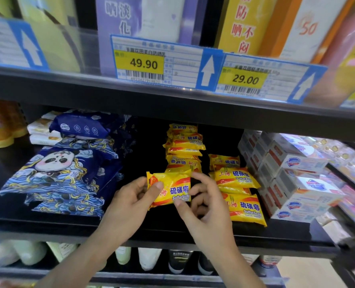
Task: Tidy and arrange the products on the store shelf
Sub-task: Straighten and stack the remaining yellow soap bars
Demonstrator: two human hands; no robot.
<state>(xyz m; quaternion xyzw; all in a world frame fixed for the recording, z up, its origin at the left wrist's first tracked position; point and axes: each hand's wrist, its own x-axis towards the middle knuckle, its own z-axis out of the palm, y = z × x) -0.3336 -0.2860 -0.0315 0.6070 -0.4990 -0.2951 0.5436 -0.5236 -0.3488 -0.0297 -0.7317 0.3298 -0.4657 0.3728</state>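
**One yellow soap packet in both my hands, in front of the middle shelf**

I am holding a yellow sulfur soap packet (170,189) in the air, just in front of the black middle shelf (47,223); my left hand (134,202) is gripping its left end, with the thumb lying on the front face and the fingers curled behind; my right hand (203,202) is pinching its right side, the thumb at the lower edge and the index finger at the upper corner, the other fingers loosely bent. Directly behind the packet a tall stack of the same soap (183,146) is standing; just to the right a lower pile of yellow packets (238,192) is lying. Further right, white soap boxes (292,175) are sitting in stacks; to the left, dark blue panda packs (62,175) are lying in a heap. Above, price tags (157,63) reading 49.90 and 29.00 are hanging on the upper shelf edge.
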